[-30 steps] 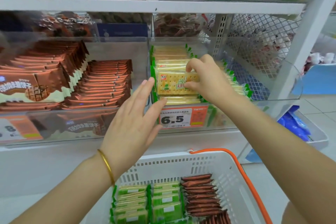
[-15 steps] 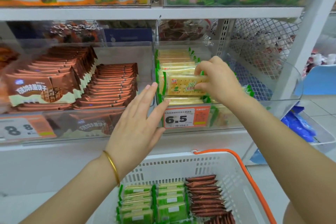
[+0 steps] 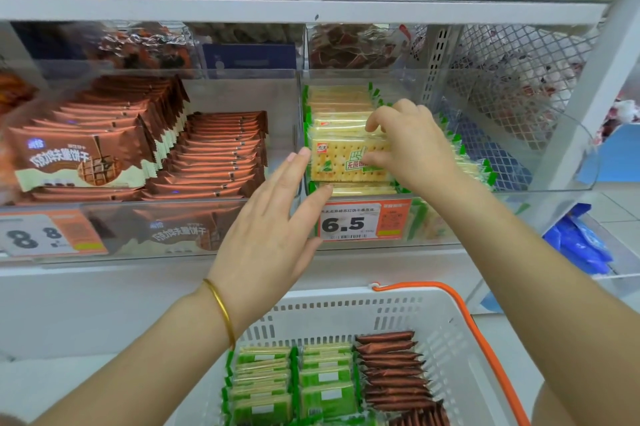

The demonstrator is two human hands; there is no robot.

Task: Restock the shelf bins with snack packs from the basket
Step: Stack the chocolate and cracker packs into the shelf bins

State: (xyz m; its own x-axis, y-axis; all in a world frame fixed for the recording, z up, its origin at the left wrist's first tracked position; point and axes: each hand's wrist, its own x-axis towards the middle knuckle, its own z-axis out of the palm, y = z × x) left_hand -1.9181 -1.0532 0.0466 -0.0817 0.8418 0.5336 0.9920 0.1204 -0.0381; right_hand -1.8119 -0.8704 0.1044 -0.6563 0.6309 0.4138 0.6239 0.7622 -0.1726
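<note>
Your right hand [image 3: 412, 145] pinches a cracker pack [image 3: 341, 162] atop the row in the bin [image 3: 540, 162]; your left hand [image 3: 273, 235] reaches flat-fingered, holding nothing.

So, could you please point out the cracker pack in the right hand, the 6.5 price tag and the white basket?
cracker pack [image 3: 341, 162]: head view, on its printed front face.
6.5 price tag [image 3: 346, 225]: head view, on the large digits.
white basket [image 3: 450, 346]: head view, on its bare inner right wall.
</note>
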